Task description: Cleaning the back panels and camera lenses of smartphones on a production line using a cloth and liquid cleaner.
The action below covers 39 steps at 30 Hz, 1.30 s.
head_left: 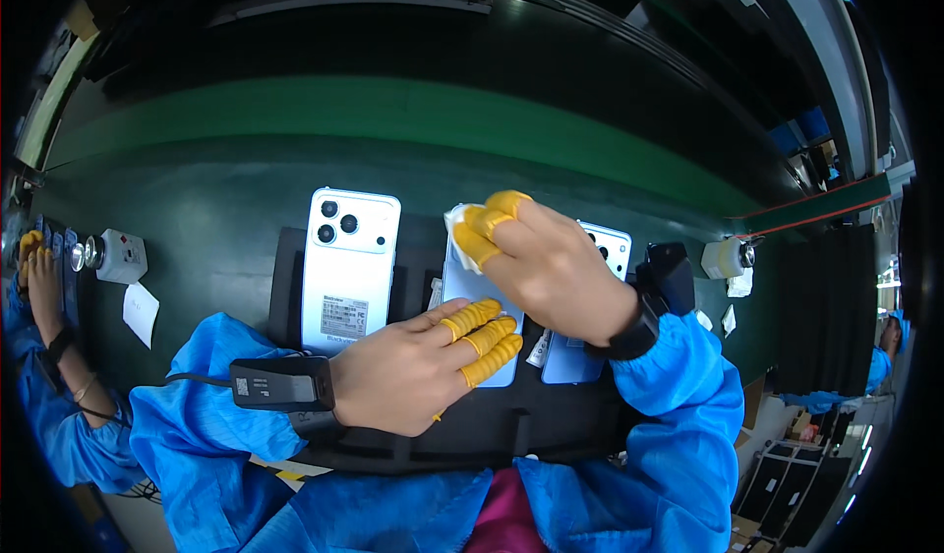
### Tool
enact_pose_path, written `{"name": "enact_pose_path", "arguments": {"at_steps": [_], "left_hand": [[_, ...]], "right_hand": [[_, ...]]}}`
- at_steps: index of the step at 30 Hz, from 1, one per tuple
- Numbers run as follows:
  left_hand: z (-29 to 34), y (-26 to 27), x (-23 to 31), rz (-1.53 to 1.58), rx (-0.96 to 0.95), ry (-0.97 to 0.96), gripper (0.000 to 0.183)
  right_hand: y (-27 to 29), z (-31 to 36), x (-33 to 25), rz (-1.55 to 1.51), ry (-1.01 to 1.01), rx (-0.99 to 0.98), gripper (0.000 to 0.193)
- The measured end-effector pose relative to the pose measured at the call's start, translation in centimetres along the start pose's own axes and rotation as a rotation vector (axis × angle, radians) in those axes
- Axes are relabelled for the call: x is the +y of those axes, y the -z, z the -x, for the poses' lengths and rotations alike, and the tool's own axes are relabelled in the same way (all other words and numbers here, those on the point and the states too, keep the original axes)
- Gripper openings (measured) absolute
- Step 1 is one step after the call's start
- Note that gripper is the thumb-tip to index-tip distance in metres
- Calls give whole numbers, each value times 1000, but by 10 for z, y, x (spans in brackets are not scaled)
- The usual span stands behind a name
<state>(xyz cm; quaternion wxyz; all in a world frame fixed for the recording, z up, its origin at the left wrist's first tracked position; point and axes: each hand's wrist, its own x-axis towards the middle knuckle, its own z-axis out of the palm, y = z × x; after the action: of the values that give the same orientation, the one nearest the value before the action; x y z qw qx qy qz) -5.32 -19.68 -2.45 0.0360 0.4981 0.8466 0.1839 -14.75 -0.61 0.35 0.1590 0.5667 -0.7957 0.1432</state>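
Note:
Yellow finger cots cover several fingers of both my hands. My left hand (418, 371) lies across the lower part of the middle smartphone (460, 286), its fingers closed over the blue body and holding it against the black tray (287, 283). With pinched fingers my right hand (551, 263) presses a crumpled white wipe (458, 231) to that phone's upper end. A pale blue smartphone (349, 258) rests to the left, camera side up. Partly hidden under my right wrist is another blue smartphone (572, 364), its cameras also facing up.
Beyond the tray stretches a green tabletop (216, 184). A white bottle (123, 256) and white paper (140, 315) are at the left, another white bottle (723, 258) at the right. At the far left a co-worker's hand (41, 283) shows. A cable runs to my left wrist device (280, 384).

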Motion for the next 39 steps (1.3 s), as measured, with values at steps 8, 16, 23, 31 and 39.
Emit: {"name": "enact_pose_path", "arguments": {"at_steps": [8,16,23,31,39], "left_hand": [[2,1,-1,54,78,27,44],[1,7,-2,212,45,52,40],[1,11,-1,76,-58,22,39],[44,28,5,22,75,236,61],[68,17,6,123,243,396,57]], "right_hand": [[26,18,-19,4,-119,-161,23],[1,-3,-21,12,35,-30,16],[30,21,-23,-6,-79,-125,12],[63,-5,-12,88,-188,-75,10],[-9,-81,-13,-74,48,62,11]]}}
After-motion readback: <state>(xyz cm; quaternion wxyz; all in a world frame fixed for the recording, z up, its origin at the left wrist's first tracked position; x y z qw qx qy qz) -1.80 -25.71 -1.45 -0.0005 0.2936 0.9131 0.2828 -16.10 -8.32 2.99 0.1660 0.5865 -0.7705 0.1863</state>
